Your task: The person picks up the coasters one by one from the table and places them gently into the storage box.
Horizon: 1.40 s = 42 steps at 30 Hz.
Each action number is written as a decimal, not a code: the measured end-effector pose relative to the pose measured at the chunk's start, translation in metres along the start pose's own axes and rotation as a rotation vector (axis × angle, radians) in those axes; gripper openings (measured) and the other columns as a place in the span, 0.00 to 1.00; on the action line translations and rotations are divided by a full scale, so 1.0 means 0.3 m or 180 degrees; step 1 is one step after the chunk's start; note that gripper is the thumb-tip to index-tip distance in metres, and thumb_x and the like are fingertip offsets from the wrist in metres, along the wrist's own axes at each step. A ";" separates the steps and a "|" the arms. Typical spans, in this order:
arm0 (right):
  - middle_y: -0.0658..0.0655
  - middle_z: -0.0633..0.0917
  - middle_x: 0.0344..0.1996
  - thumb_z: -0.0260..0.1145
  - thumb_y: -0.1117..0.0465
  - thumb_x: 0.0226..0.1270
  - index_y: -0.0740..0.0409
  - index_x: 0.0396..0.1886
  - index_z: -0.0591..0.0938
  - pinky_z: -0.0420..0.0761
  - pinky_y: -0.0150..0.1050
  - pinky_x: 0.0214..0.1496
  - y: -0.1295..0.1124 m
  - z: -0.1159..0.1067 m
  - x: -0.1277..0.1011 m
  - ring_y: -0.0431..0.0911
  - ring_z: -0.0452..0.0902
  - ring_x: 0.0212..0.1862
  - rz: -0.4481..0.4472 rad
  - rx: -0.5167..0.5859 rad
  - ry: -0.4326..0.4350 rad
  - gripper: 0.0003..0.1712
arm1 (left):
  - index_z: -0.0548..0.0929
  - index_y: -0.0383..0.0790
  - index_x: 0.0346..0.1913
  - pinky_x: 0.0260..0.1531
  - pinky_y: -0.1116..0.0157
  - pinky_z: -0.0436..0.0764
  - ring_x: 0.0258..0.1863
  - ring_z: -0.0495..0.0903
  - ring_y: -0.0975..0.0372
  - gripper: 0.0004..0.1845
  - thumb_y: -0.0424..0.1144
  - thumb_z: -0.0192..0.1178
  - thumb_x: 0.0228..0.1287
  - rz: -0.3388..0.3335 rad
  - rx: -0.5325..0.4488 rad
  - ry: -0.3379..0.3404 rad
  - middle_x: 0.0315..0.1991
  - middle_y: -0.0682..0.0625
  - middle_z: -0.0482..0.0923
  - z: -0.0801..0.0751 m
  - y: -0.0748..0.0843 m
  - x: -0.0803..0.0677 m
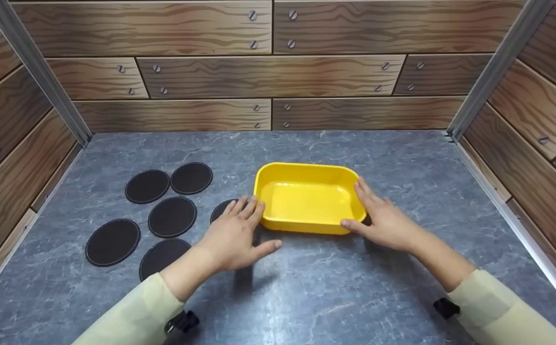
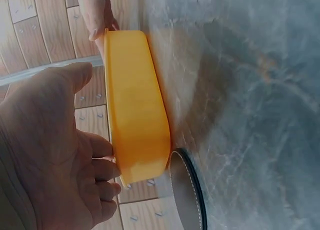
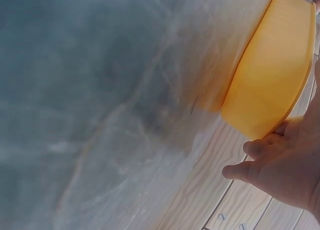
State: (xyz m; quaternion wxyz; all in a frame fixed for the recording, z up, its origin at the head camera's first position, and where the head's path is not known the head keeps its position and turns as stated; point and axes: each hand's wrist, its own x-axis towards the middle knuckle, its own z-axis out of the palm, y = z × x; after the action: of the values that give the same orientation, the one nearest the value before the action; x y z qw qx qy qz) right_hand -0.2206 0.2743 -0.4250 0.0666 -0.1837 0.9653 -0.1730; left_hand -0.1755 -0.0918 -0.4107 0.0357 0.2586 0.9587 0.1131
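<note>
A yellow rectangular tray [image 1: 306, 199] stands empty in the middle of the grey marbled table [image 1: 316, 292]. My left hand [image 1: 235, 232] lies flat, its straight fingertips touching the tray's left wall and its thumb spread towards the front. My right hand [image 1: 383, 220] rests against the tray's right wall, fingers straight along it, thumb at the front right corner. The left wrist view shows the tray [image 2: 135, 110] from the side, my left hand [image 2: 55, 155] against its near end and the right hand's fingers [image 2: 95, 15] at the far end. In the right wrist view, my right hand [image 3: 285, 165] touches the tray [image 3: 272, 75].
Several black round coasters [image 1: 172, 216] lie flat on the table left of the tray. One coaster [image 1: 223, 208] is partly hidden under my left fingers and shows as a coaster [image 2: 187, 195] beside the tray. Wood-patterned walls [image 1: 268, 76] close the back and both sides.
</note>
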 end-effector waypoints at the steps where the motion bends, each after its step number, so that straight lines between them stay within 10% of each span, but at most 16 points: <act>1: 0.59 0.39 0.86 0.56 0.23 0.74 0.60 0.87 0.44 0.46 0.71 0.79 -0.003 0.001 -0.007 0.69 0.53 0.80 0.0005 -0.0003 -0.0006 0.64 | 0.59 0.32 0.83 0.81 0.45 0.50 0.83 0.51 0.41 0.54 0.75 0.48 0.74 0.0011 -0.0007 0.0006 0.83 0.35 0.53 0.001 0.002 -0.010; 42: 0.60 0.43 0.86 0.66 0.25 0.67 0.58 0.88 0.51 0.63 0.72 0.73 -0.061 0.000 -0.161 0.70 0.55 0.79 -0.0218 0.0136 0.0103 0.65 | 0.63 0.35 0.82 0.80 0.42 0.50 0.82 0.54 0.44 0.55 0.78 0.48 0.71 0.0117 0.0021 -0.0027 0.81 0.38 0.60 0.016 0.084 -0.207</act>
State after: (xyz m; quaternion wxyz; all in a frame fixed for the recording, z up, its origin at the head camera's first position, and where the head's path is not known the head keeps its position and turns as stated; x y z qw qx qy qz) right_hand -0.1699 0.2765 -0.4152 0.0489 -0.2123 0.9555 -0.1987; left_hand -0.1090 -0.1011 -0.4088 0.0369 0.2768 0.9540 0.1095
